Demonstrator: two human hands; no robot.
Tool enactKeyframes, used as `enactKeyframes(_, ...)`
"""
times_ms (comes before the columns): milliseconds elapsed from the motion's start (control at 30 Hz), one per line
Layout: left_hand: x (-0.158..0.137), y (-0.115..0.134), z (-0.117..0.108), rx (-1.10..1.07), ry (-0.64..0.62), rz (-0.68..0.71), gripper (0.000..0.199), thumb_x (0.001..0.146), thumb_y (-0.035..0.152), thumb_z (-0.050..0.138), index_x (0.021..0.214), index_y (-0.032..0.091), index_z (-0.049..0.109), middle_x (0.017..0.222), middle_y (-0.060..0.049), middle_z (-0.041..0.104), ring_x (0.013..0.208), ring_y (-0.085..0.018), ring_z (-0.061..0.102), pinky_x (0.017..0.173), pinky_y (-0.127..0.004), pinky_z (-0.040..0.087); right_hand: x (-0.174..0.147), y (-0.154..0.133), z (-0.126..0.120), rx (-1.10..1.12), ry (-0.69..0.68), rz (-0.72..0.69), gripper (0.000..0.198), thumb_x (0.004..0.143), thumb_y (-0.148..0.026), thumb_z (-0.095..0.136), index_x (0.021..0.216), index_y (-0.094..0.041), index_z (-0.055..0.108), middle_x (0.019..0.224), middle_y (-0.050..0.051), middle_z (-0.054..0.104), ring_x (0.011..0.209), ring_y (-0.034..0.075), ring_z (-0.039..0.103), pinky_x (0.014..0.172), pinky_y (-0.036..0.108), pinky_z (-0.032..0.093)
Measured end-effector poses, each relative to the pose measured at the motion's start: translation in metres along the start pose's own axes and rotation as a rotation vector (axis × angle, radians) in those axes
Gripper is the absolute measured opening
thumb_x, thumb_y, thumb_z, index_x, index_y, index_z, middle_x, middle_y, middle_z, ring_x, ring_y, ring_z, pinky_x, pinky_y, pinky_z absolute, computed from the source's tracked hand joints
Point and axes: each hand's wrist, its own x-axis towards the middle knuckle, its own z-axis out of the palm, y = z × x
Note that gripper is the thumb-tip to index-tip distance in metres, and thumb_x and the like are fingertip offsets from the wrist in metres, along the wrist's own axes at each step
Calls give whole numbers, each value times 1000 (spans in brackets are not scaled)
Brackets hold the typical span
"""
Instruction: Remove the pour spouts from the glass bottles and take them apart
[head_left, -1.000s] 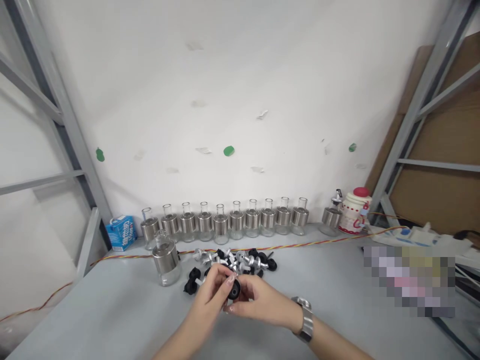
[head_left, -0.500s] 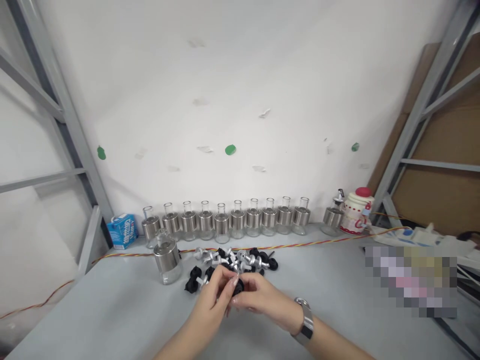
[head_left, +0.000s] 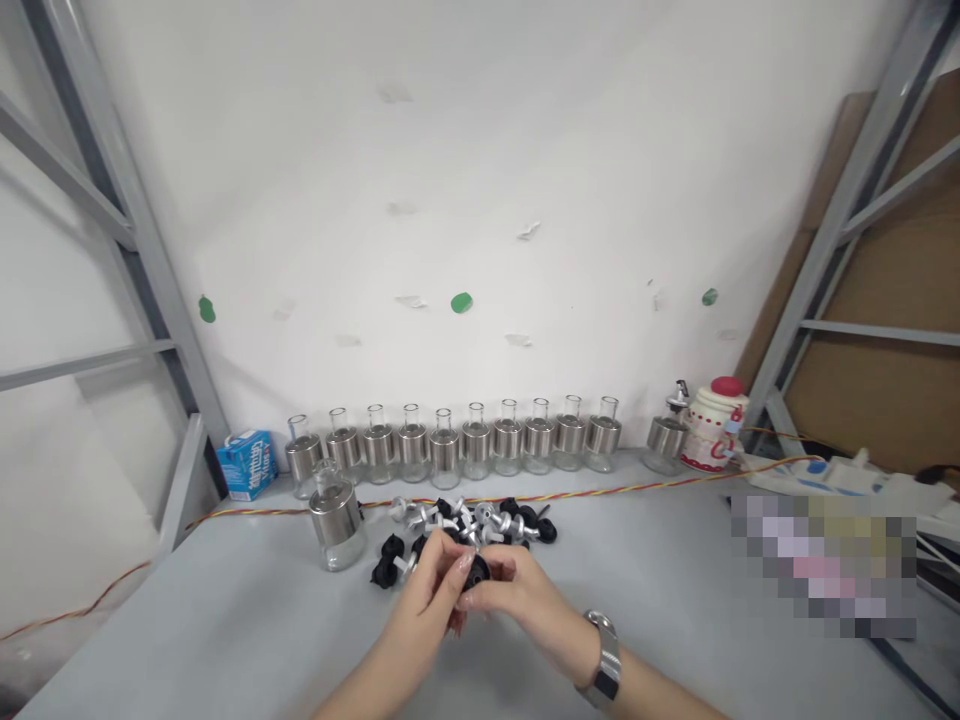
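A small round black cap (head_left: 477,572) is pinched between my two hands, low over the table. My left hand (head_left: 435,590) grips it from the left with thumb and fingers. From the right, my right hand (head_left: 517,590) holds the same part, a watch on its wrist. My fingers hide much of the piece. Just behind the hands lies a pile of silver pourer spouts and black caps (head_left: 487,520). One glass bottle with a metal band (head_left: 335,520) stands left of the pile, nearer than the others.
A row of banded glass bottles (head_left: 444,445) lines the wall. At right stand a bottle with a spout fitted (head_left: 666,435) and a red-lidded jar (head_left: 712,430). A blue carton (head_left: 247,465) is at left. A twisted red-yellow cord (head_left: 600,492) crosses the table; a power strip (head_left: 862,480) lies right.
The black cap has turned slightly between my fingers, so more of its round face shows. Both hands stay in nearly the same place; the view has shifted a little.
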Motion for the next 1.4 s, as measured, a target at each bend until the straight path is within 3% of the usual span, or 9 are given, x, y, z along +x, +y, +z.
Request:
enactKeyframes(233, -1, 1, -2, 9, -20, -10, 27, 81, 45, 44, 73, 20, 39, 65, 6, 48, 47, -4, 41, 42, -15, 33, 0, 0, -1, -71, 48, 9, 14, 57, -23, 69, 56, -11, 61, 53, -1, 60, 55, 13, 55, 54, 24, 38)
enactKeyframes(400, 7, -4, 1, -75, 142, -101, 35, 74, 52, 49, 66, 20, 37, 45, 11, 35, 30, -2, 30, 29, -12, 22, 5, 7, -4, -132, 9, 52, 26, 61, -36, 68, 66, -11, 61, 58, -1, 58, 53, 10, 51, 53, 23, 37)
enactKeyframes(533, 10, -4, 3, -227, 228, -210, 36, 67, 54, 55, 79, 21, 44, 46, 10, 45, 26, -3, 31, 24, -13, 21, 5, 5, -7, -96, -101, 53, 32, 58, -38, 71, 69, -13, 56, 62, -2, 55, 59, 11, 53, 59, 24, 39)
enactKeyframes(633, 10, -4, 2, -322, 212, -274, 36, 67, 51, 55, 83, 20, 46, 44, 9, 48, 23, -5, 35, 22, -14, 21, 5, 3, -11, -156, -21, 26, 35, 56, -37, 73, 62, -15, 48, 55, -7, 47, 50, 6, 43, 50, 19, 32)
enactKeyframes(767, 11, -7, 0, -364, 198, -313, 34, 67, 51, 54, 72, 20, 44, 34, 9, 45, 21, -7, 35, 22, -15, 21, 5, 3, -16, -239, 36, 43, 38, 61, -43, 69, 60, -16, 42, 46, -9, 39, 40, 3, 30, 40, 17, 22)
enactKeyframes(900, 11, -7, 1, -366, 199, -298, 36, 68, 54, 54, 69, 20, 42, 32, 8, 46, 23, -8, 38, 23, -15, 25, 9, 7, -18, -227, 62, 25, 47, 74, -61, 44, 59, -16, 45, 44, -6, 42, 34, 4, 33, 35, 19, 23)
enactKeyframes(1033, 10, -7, 2, -415, 169, -282, 35, 70, 52, 53, 70, 19, 42, 34, 6, 49, 26, -9, 43, 27, -16, 31, 11, 12, -15, -207, 82, 21, 55, 74, -67, 33, 59, -15, 46, 45, -4, 44, 33, 5, 36, 34, 19, 26)
enactKeyframes(1200, 10, -11, 1, -442, 155, -268, 36, 69, 52, 56, 71, 19, 41, 38, 6, 51, 27, -10, 46, 27, -17, 32, 9, 17, -9, -246, 136, 38, 54, 75, -66, 32, 61, -16, 45, 41, -6, 40, 32, 5, 34, 34, 19, 25)
enactKeyframes(1400, 10, -15, 9, -363, 162, -243, 42, 67, 59, 52, 66, 21, 34, 36, 6, 52, 26, -11, 47, 27, -18, 34, 7, 34, -1, -298, 360, -55, 44, 80, -58, 35, 73, -17, 48, 46, -6, 41, 39, 8, 37, 39, 20, 29)
